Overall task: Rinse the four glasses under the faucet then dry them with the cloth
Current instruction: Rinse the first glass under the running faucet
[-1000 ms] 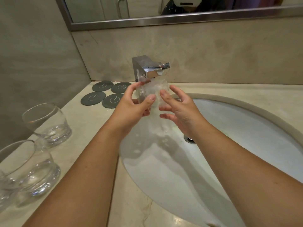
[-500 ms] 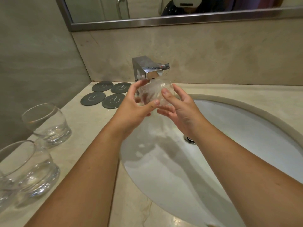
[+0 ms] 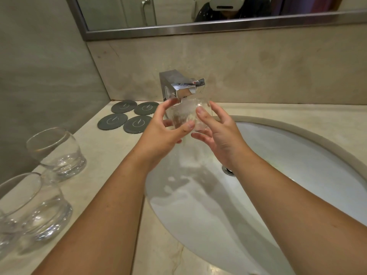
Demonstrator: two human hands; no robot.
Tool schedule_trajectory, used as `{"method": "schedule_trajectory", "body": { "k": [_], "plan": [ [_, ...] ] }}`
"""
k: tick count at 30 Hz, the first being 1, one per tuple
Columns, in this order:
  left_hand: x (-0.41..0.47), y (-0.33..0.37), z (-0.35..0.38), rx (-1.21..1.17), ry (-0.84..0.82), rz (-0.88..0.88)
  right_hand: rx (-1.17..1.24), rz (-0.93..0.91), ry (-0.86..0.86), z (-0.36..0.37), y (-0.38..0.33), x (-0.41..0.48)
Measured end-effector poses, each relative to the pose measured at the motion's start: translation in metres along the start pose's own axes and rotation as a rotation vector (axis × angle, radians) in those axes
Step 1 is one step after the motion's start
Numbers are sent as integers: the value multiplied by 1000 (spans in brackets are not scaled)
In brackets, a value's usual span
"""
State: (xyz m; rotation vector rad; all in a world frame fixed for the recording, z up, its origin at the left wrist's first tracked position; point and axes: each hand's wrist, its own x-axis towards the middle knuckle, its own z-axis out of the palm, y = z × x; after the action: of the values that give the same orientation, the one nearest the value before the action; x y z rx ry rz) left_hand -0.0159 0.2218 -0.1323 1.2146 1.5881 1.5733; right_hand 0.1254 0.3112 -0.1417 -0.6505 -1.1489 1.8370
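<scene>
Glass (image 3: 185, 116) held under faucet (image 3: 183, 87), over sink (image 3: 297, 161); L hand (image 3: 161, 135) and R hand (image 3: 221, 139) both grasp it, fingers (image 3: 201, 114) curled round sides. Counter (image 3: 111, 155) at left: far glass (image 3: 57, 151), near glass (image 3: 33, 209) upright; 4 coasters (image 3: 129, 118) by wall corner

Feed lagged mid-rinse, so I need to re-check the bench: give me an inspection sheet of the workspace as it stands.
Surface: beige stone counter with a white sink set in it.
Job's things: held glass under the faucet; far glass and near glass upright on the counter at left, perhaps another cut off by the frame edge; cloth not seen.
Clutter: four grey coasters in the back corner.
Hands: left hand and right hand both hold the held glass, fingers curled round it.
Cables: nothing seen.
Surroundings: stone walls, mirror above.
</scene>
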Motion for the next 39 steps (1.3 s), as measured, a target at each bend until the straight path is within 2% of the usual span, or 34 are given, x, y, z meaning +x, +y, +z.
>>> {"method": "schedule_trajectory", "body": {
  "k": [4, 13, 19, 30, 35, 39],
  "plan": [
    [1, 0, 1, 63, 34, 21, -35, 10, 17, 4, -1, -3],
    [3, -2, 2, -8, 77, -7, -20, 56, -31, 0, -2, -4],
    [-1, 0, 2, 33, 13, 4, -17, 58, -24, 0, -1, -4],
    [2, -2, 3, 24, 53, -16, -9, 83, -66, -2, -4, -3],
    [2, -2, 1, 36, 8, 0, 10, 58, -30, -1, -4, -3],
    [2, -1, 0, 78, 38, 21, -42, 43, -12, 1, -2, -4]
  ]
}}
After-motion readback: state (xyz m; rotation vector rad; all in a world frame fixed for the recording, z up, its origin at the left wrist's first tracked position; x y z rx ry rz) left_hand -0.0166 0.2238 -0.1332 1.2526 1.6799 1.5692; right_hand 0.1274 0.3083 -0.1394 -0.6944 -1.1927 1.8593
